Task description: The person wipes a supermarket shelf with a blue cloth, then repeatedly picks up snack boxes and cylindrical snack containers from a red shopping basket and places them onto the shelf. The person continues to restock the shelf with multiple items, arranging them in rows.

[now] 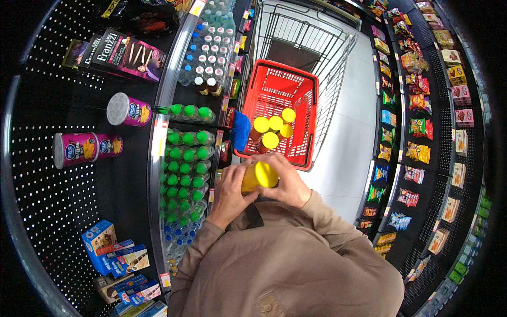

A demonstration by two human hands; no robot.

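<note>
Both hands grip one yellow-lidded canister [266,174], held tilted close to my chest. My left hand [233,194] wraps its body from the left side, and my right hand [286,180] holds it around the lid end. Just beyond the hands is a red plastic shopping basket [308,158] that rests in a wire shopping cart [336,85]. Several containers with yellow lids [270,140] stand together in the basket. A blue cloth [240,132] lies at the basket's left edge.
On the left, a black shelf holds purple snack canisters [81,149], chocolate-stick boxes [130,57] and blue boxes [99,241]. Below it are green-capped bottles [188,138] and white-capped bottles [214,49]. Shelves of bagged snacks [418,152] line the right side, across the pale floor [348,158].
</note>
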